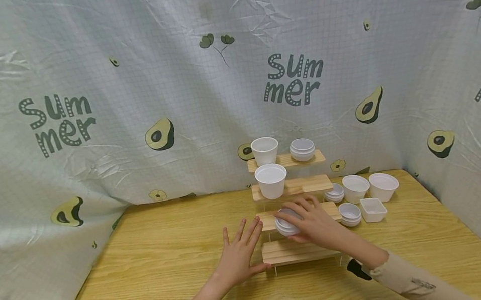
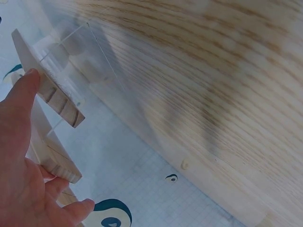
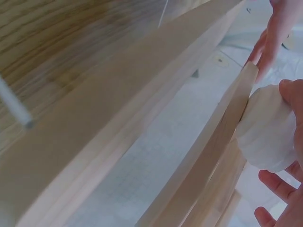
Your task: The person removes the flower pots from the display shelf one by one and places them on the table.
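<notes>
My right hand [image 1: 316, 223] grips a small white ridged bowl [image 1: 286, 225] by its sides, at the second-lowest board of a tiered wooden shelf [image 1: 301, 250]. In the right wrist view the bowl [image 3: 265, 130] sits right against a board's edge, with the thumb and fingers around it. My left hand [image 1: 239, 255] is spread at the shelf's left end, fingers mostly straight. Its thumb touches the end of the lowest board [image 2: 59, 101] in the left wrist view, and its fingertips rest by the board above [image 2: 59, 161].
Tall white cups stand on the top board [image 1: 265, 150] and the one below [image 1: 271, 181]; a small bowl [image 1: 302, 149] sits top right. Right of the shelf are small bowls [image 1: 350, 213], larger cups [image 1: 383, 186] and a square dish [image 1: 373, 209]. A printed curtain [image 1: 197, 100] hangs behind.
</notes>
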Tool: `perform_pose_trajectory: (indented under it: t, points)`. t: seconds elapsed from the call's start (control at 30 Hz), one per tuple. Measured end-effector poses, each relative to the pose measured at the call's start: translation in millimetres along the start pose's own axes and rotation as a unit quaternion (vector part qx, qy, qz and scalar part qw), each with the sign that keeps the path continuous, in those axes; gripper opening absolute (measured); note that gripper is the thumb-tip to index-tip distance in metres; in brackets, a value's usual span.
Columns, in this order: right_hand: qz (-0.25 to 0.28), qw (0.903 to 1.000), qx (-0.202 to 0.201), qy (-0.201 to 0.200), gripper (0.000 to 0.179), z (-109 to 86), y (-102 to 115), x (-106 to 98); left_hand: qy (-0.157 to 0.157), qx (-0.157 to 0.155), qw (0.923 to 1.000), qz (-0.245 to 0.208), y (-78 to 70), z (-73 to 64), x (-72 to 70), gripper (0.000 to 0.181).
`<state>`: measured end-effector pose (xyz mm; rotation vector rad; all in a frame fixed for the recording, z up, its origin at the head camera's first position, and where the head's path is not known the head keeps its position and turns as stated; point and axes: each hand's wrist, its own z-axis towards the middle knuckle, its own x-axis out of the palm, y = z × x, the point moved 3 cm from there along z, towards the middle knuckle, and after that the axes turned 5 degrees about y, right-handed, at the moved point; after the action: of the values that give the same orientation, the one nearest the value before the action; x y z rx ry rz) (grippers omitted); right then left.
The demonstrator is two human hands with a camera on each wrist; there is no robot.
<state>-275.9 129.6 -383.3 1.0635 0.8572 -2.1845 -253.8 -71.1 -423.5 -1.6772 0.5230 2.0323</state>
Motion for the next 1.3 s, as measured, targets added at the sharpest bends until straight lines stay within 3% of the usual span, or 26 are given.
perform_pose_trajectory:
  t: [0.43, 0.9, 1.1, 1.3]
  points:
    - [-0.004, 0.9998, 0.012, 0.015, 0.070, -25.2, -11.6, -10.8, -0.003, 0.000, 1.0000, -0.002, 0.3, 0.4, -0.6, 0.095]
    - [0.006, 0.9996, 0.022, -0.017, 0.072, -57.7, -30.2, -19.9, 0.001, 0.001, 1.0000, -0.009, 0.3, 0.8, -0.1, 0.095]
    - [0.006, 0.9990, 0.023, -0.037, 0.051, -69.7, -39.0, -27.2, -0.002, 0.002, 0.9999, -0.011, -0.2, 0.8, -0.2, 0.095]
    - [-0.007, 0.9982, 0.039, -0.045, 0.061, -80.6, -47.1, -29.0, 0.002, 0.000, 0.9999, -0.011, -0.1, 0.4, -0.6, 0.095]
